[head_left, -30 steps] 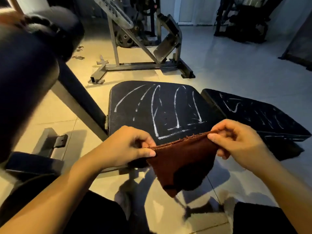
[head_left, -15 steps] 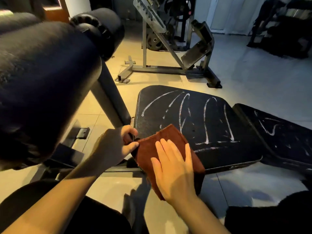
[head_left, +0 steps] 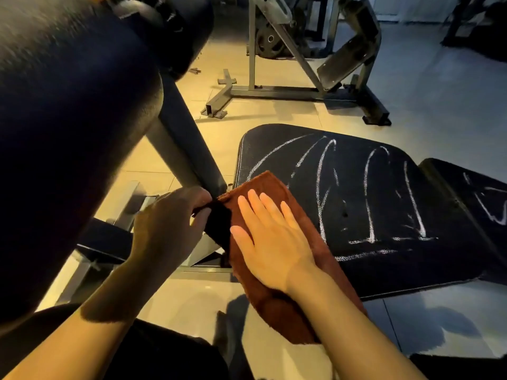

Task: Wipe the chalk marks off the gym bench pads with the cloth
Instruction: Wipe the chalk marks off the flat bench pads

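two hands on one rust-brown cloth [head_left: 270, 185] at near-left corner of chalk-marked bench pad [head_left: 384, 267]: right hand [head_left: 270, 239] flat, fingers straight, pressing down; left hand [head_left: 167, 223] pinching overhanging left edge.

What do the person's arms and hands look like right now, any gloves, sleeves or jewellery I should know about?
Both are bare. The left hand and the right hand wear no gloves, and no rings, watch or wristband show. Both forearms are uncovered up to the frame's lower edge, with no sleeve visible. The left arm lies largely in shadow, so small details there are hard to make out.
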Demonstrator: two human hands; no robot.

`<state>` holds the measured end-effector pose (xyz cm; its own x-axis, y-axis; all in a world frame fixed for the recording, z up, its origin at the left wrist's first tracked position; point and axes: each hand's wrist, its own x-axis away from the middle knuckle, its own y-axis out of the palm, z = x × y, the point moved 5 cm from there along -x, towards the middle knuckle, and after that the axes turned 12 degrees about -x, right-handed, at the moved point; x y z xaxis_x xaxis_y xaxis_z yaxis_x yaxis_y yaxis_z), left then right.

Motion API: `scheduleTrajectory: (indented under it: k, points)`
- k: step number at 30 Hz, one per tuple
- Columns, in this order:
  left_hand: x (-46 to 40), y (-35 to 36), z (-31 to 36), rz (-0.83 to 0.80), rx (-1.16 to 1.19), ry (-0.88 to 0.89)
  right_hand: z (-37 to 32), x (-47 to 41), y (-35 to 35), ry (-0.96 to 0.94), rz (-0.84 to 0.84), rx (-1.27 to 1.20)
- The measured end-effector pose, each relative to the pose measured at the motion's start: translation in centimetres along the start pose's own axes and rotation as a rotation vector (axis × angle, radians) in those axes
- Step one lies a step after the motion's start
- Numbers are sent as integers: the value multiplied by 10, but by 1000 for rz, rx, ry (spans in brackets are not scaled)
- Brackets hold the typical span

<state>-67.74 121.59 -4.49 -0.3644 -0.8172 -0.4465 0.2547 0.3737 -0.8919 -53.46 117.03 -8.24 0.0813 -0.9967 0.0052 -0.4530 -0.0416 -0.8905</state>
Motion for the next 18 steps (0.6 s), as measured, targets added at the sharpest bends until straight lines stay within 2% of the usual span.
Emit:
scheduleTrajectory:
  k: [5,12,16,18]
  points:
    - [-4,8,-3,-2,11,1,4,0,0,93,68,40]
    - [11,17,11,-26,14,146,14,38,-4,127,75,-16]
    - [20,12,30,21,95,376,60,51,-19,286,120,-16]
    - [20,12,35,39,196,397,98,58,-34,391,145,5]
